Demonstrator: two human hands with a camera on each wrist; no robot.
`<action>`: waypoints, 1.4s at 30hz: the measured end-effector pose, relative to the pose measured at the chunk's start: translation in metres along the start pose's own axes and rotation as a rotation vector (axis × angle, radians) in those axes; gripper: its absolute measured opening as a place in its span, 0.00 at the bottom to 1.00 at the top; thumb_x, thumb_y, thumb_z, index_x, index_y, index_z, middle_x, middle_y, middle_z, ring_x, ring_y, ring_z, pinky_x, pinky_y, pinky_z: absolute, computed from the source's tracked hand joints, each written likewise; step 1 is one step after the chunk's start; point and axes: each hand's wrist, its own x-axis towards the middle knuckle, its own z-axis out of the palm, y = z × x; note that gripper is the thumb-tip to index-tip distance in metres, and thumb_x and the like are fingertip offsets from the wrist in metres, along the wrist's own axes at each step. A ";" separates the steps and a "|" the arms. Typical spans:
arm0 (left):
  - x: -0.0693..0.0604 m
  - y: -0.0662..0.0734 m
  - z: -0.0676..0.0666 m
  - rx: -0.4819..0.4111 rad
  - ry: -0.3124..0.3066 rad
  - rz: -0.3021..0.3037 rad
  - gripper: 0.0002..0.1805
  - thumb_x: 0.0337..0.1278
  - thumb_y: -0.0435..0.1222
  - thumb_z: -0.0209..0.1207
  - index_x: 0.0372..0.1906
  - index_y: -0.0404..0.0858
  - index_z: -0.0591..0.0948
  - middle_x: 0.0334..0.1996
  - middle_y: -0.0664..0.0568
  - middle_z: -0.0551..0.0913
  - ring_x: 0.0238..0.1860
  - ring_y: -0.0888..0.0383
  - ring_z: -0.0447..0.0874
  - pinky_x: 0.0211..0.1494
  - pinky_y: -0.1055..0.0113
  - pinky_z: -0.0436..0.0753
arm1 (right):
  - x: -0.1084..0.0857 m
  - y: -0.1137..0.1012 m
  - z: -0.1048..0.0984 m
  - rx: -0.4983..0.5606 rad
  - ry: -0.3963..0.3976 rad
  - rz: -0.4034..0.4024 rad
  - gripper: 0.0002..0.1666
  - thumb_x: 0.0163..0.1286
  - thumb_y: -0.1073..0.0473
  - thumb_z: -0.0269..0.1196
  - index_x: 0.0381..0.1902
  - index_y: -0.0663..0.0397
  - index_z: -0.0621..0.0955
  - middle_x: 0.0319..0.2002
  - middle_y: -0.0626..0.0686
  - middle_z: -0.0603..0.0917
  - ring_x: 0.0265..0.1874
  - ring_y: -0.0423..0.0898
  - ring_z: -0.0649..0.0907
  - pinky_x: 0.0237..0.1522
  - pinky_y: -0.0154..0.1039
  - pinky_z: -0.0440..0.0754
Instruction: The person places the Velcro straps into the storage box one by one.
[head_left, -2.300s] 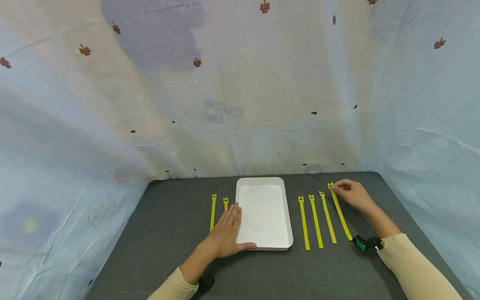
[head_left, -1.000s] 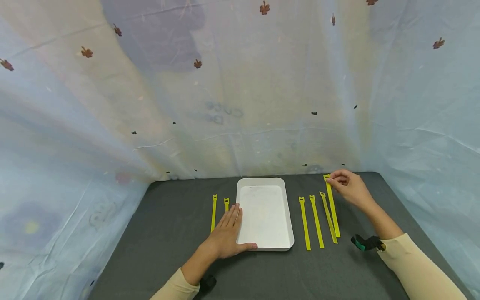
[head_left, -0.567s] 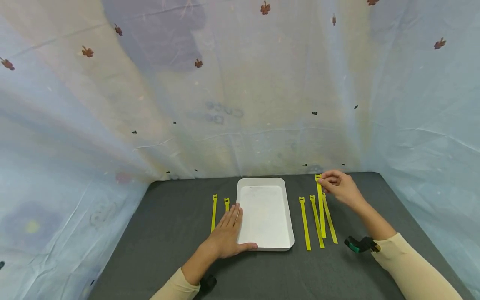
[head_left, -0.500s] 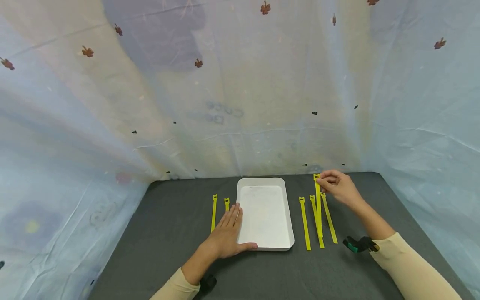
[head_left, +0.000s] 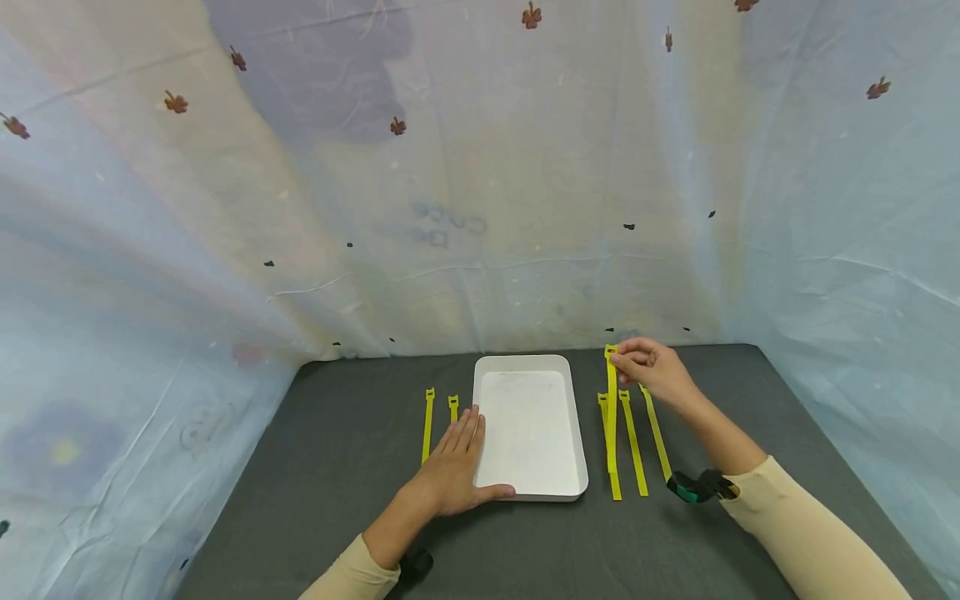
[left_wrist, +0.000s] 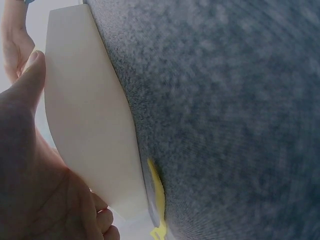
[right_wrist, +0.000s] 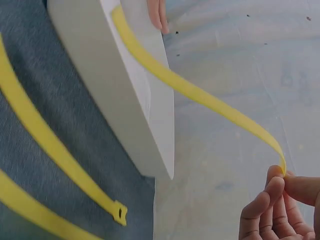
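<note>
My right hand [head_left: 660,373] pinches a yellow hook-and-loop cable tie [head_left: 611,417] near its slotted head, between thumb and fingertips. In the right wrist view, the held tie droops in a curve and its far end overlaps the white tray [right_wrist: 95,85]. From the head view, it hangs to the right of the tray and partly hides a lying tie [head_left: 617,490]. My left hand [head_left: 448,475] rests on the tray's near left corner, its fingers straight along the left rim and its thumb on the front rim.
Right of the tray lie more yellow ties, the middle one [head_left: 633,442] and the outer one [head_left: 657,437]. Two others, an outer tie [head_left: 428,421] and one partly behind my left hand [head_left: 453,404], lie to its left. A pale patterned curtain [head_left: 480,192] surrounds the dark grey table [head_left: 510,550].
My right hand has lifted the rightmost tie off the table and carried it left, past the other ties towards the tray. My left hand and the tray stay in place.
</note>
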 end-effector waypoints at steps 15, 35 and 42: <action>0.000 -0.001 0.002 -0.012 0.000 0.003 0.71 0.60 0.80 0.53 0.87 0.30 0.46 0.88 0.37 0.41 0.88 0.41 0.38 0.88 0.46 0.50 | 0.016 -0.006 0.040 0.128 -0.037 0.039 0.23 0.82 0.54 0.65 0.62 0.67 0.77 0.42 0.54 0.90 0.36 0.45 0.87 0.47 0.41 0.89; 0.002 -0.001 0.003 0.005 -0.007 -0.021 0.71 0.59 0.80 0.54 0.87 0.31 0.47 0.88 0.39 0.41 0.88 0.42 0.38 0.88 0.47 0.50 | 0.046 -0.004 0.096 0.223 -0.129 0.073 0.20 0.82 0.57 0.65 0.60 0.66 0.78 0.37 0.51 0.90 0.32 0.44 0.85 0.48 0.49 0.86; 0.001 -0.001 0.002 0.008 -0.007 -0.019 0.72 0.59 0.80 0.53 0.87 0.31 0.47 0.88 0.38 0.41 0.88 0.42 0.38 0.88 0.47 0.51 | 0.056 -0.007 0.118 0.202 -0.125 0.091 0.17 0.81 0.58 0.66 0.58 0.65 0.79 0.38 0.54 0.91 0.30 0.44 0.85 0.54 0.63 0.85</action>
